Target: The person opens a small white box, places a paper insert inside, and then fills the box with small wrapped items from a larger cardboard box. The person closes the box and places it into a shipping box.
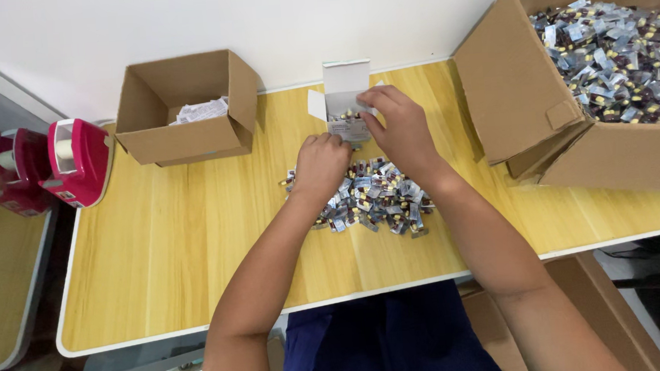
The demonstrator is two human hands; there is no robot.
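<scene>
A small white carton is held upright on the worktop, flap open, so its mouth faces up. The right hand is closed on the carton's top edge, steadying it. The left hand is curled at the carton's base, just above a pile of blister packs; whether anything is gripped cannot be told. A large box of packs is kept to the right, a smaller box to the left.
</scene>
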